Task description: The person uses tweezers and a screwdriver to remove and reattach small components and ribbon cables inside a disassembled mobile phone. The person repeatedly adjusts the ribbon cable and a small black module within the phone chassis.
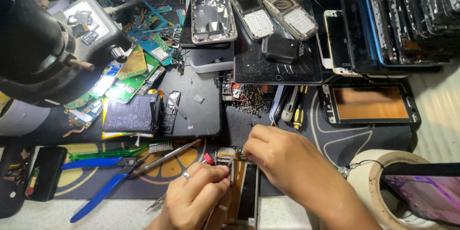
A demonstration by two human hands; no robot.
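1. Orange-backed opened phone (242,189) lies at the bench's near edge, under both hands.
2. Left hand (194,196): fingers closed on a thin metal tool.
3. Right hand (282,155): fingers pinched at the phone's top edge; contents unclear.
4. Advice: brace the frame, pry gently.

Bare black mat (201,115) at frame centre offers passage; blue-handled cutting pliers (103,177) and a scattered screw pile (251,96) flank it.

Surface: dark patterned work mat (335,139), under both hands.
Left of hands: blue-handled cutting pliers (103,177).
Right of hands: cream tape roll (371,187).
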